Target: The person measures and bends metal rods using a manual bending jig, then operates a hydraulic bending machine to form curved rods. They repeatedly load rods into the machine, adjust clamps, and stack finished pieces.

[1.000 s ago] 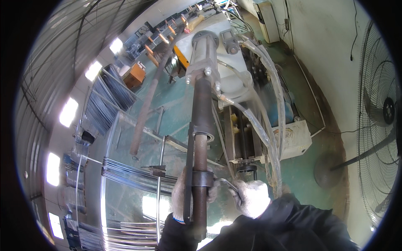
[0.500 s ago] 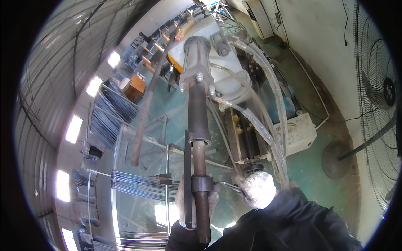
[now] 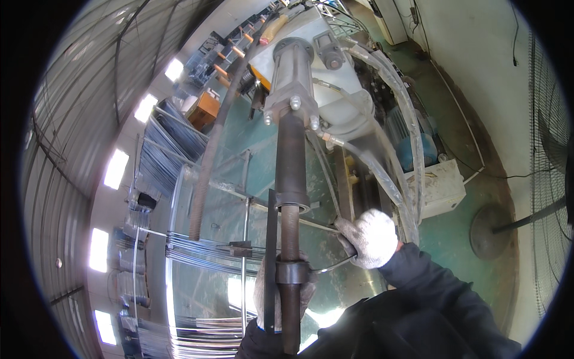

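pulled askew, the curved handle (image 3: 336,265) gripped by the right hand (image 3: 371,238) could slip off the collar (image 3: 292,273), jarring the left hand (image 3: 306,289), whose grip i can't tell.

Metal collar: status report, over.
Right hand on curved metal handle. Left hand behind metal collar. Collar encircling brown rod. Dark flat bar partly hides left hand.

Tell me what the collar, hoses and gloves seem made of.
Collar: probably steel, dark and smooth, judging by its metallic sheen. Hoses: perhaps clear plastic outside, cloudy and glossy, with wrinkles catching light. Gloves: likely knit fabric, pale and matte, given their soft folds.
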The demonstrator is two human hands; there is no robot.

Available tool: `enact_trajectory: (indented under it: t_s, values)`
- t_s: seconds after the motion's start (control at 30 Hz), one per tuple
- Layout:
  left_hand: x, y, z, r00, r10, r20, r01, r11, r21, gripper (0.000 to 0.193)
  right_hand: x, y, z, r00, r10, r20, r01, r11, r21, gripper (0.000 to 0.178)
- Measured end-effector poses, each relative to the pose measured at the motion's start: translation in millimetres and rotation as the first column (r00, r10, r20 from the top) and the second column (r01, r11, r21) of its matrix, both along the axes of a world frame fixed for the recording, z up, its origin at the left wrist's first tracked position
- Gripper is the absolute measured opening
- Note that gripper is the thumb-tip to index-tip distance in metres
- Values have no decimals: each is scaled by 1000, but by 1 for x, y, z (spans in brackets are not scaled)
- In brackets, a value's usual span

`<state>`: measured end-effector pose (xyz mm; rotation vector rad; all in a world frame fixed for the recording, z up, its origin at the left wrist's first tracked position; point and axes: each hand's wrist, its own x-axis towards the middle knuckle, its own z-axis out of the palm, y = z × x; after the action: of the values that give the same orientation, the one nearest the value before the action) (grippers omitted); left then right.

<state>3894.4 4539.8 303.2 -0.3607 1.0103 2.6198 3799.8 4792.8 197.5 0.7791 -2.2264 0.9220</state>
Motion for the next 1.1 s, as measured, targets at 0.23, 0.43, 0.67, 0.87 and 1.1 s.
enact_trajectory:
  t_s: [0.23,0.43,0.67,0.87,1.1]
  values:
    - [11,-10,-4,997,59,-41,-59,998,9,52,-100,-7,57,786,285,-548,-343,939,-4,56]
    - [6,27,29,989,117,-92,-149,801,-580,44,-126,-11,81,651,450,-612,-453,877,162,54]
    - [9,8,19,997,44,-66,-50,994,-99,54,-75,0,49,750,485,-451,-460,871,172,38]
    - [2,-4,5,992,-104,-71,114,982,148,68,-70,13,67,704,628,-333,-543,777,318,30]
    - [12,0,15,990,-61,-129,29,970,-240,58,-28,7,49,810,584,-57,-524,676,-518,28]
